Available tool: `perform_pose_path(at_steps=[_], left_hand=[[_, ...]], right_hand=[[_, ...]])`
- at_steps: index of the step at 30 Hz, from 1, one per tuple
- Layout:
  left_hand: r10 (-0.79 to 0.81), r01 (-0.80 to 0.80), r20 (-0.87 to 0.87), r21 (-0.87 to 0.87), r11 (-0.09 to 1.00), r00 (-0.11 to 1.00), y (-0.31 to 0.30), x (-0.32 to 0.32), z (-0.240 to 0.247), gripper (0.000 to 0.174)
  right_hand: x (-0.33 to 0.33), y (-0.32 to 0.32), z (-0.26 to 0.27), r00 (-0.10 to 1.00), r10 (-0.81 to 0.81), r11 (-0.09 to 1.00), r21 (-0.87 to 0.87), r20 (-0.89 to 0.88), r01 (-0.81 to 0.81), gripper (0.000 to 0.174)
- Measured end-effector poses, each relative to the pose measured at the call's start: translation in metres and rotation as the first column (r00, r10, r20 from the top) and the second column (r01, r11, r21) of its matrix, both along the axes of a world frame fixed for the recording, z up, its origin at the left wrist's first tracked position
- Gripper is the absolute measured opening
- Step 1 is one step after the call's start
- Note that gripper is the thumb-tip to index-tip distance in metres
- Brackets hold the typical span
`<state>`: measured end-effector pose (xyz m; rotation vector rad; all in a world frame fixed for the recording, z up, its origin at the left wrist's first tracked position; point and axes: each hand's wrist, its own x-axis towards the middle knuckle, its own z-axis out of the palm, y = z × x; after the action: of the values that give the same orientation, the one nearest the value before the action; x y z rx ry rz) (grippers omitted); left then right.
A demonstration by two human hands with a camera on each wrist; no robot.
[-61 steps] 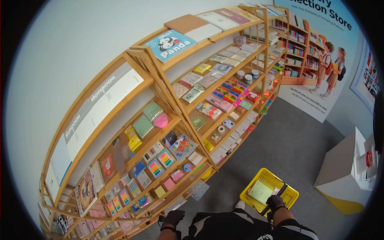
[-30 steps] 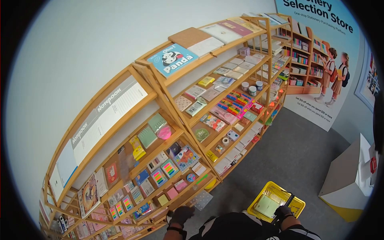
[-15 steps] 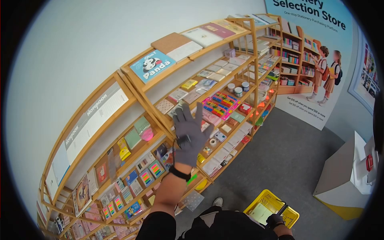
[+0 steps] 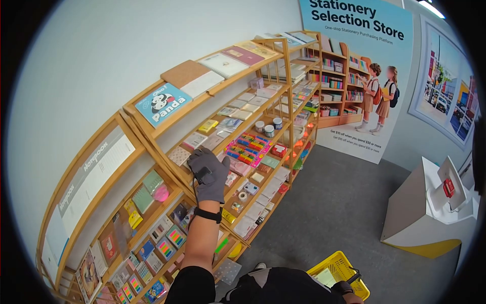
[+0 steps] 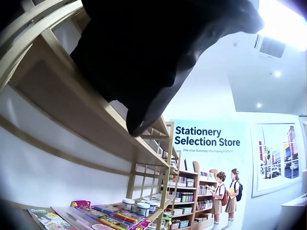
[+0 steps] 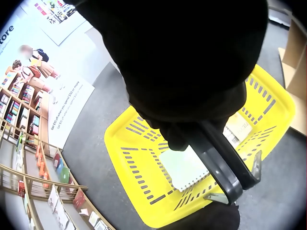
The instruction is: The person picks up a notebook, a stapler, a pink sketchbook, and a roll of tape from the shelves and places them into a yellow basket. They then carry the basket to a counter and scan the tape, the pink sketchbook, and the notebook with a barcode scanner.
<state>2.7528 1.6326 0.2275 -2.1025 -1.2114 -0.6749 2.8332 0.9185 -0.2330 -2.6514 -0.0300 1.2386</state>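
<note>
My gloved left hand [image 4: 208,175] reaches over the middle shelf, its fingertips pointing down over small packs. It covers the one beside the dotted notebook [image 4: 178,156]. In the left wrist view the hand [image 5: 139,57] is a dark shape in front of the shelf boards, and nothing shows in its fingers. Low at the right, my right hand [image 4: 342,288] grips the black handles [image 6: 220,163] of a yellow basket [image 6: 132,177]. A pale green spiral notebook [image 6: 184,167] and a pack with a barcode [image 6: 240,128] lie inside the basket.
Wooden shelves [image 4: 139,147] run along the wall, full of stationery. A Panda book [image 4: 163,104] lies on top; white-lidded jars [image 4: 269,130] and colourful pencil packs [image 4: 248,149] lie right of the left hand. A white counter [image 4: 412,213] stands at the right, a poster [image 4: 349,126] behind.
My left hand has risen from low beside my body, spread its fingers towards the shelf, then bent them down over the packs. The view has turned right. The right hand keeps hold of the basket.
</note>
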Motion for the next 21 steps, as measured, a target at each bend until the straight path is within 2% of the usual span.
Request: perform_pose_path(at_steps=[2, 3, 4, 6, 8, 11, 12, 13, 14, 16, 17, 18, 19, 20, 21], left_hand=[[-0.016, 0.016, -0.008, 0.114, 0.993, 1.000, 0.002, -0.003, 0.003, 0.053], [-0.017, 0.018, -0.016, 0.108, 0.994, 1.000, 0.003, -0.006, 0.003, 0.053], [-0.024, 0.027, -0.026, 0.116, 0.993, 0.999, 0.004, -0.010, 0.003, 0.041], [-0.035, 0.041, -0.045, 0.130, 0.991, 0.998, 0.000, -0.019, 0.010, 0.022], [-0.069, 0.073, -0.035, 0.126, 0.989, 0.997, 0.005, -0.025, 0.008, 0.018], [-0.143, 0.143, -0.010, 0.130, 0.981, 0.990, 0.010, -0.033, 0.010, 0.014], [-0.160, 0.158, 0.009, 0.130, 0.979, 0.987, 0.007, -0.035, 0.013, 0.012], [-0.180, 0.175, 0.028, 0.127, 0.976, 0.983, 0.003, -0.036, 0.016, 0.010], [-0.204, 0.197, 0.047, 0.124, 0.973, 0.978, -0.002, -0.036, 0.020, 0.008], [-0.215, 0.211, 0.013, 0.134, 0.968, 0.977, -0.007, -0.040, 0.031, 0.008], [-0.227, 0.227, -0.017, 0.147, 0.963, 0.974, -0.011, -0.040, 0.035, 0.008], [-0.274, 0.283, -0.071, 0.221, 0.933, 0.959, -0.014, -0.042, 0.041, 0.003], [-0.324, 0.349, -0.130, 0.283, 0.893, 0.937, -0.023, -0.041, 0.047, 0.006], [-0.383, 0.412, -0.163, 0.230, 0.882, 0.909, -0.043, -0.036, 0.053, 0.006], [-0.613, 0.609, -0.066, 0.245, 0.755, 0.787, -0.065, -0.034, 0.060, 0.005]], right_hand=[[-0.001, 0.014, 0.026, 0.990, 0.138, 0.990, -0.039, -0.003, -0.138, 0.045], [-0.004, 0.020, 0.040, 0.978, 0.207, 0.977, -0.058, -0.008, -0.207, 0.044], [-0.005, 0.021, 0.040, 0.978, 0.207, 0.976, -0.061, -0.017, -0.208, 0.044], [-0.002, 0.025, 0.036, 0.952, 0.305, 0.951, -0.057, -0.017, -0.305, 0.039], [0.005, 0.030, 0.030, 0.934, 0.358, 0.932, -0.056, -0.022, -0.358, 0.037], [0.010, 0.044, 0.022, 0.987, 0.159, 0.986, 0.042, -0.002, -0.159, 0.031], [0.010, 0.059, 0.046, 0.987, 0.161, 0.986, 0.039, -0.011, -0.160, 0.031], [0.012, 0.078, 0.073, 0.998, -0.051, 0.990, 0.129, -0.029, 0.054, 0.030], [0.008, 0.087, 0.091, 0.963, -0.263, 0.939, 0.210, -0.065, 0.271, 0.029], [0.019, 0.087, 0.046, 0.987, -0.098, 0.941, 0.335, 0.128, 0.049, 0.031], [0.025, 0.100, 0.056, 0.877, 0.351, 0.927, 0.010, 0.328, -0.375, 0.035], [0.032, 0.106, 0.049, 0.907, 0.282, 0.941, 0.092, 0.312, -0.324, 0.036], [0.040, 0.117, 0.046, 0.885, 0.352, 0.924, 0.040, 0.306, -0.381, 0.036], [0.034, 0.136, 0.107, 0.854, 0.342, 0.897, 0.134, 0.393, -0.421, 0.034], [0.041, 0.148, 0.111, 0.768, 0.508, 0.823, 0.043, 0.391, -0.566, 0.031]])
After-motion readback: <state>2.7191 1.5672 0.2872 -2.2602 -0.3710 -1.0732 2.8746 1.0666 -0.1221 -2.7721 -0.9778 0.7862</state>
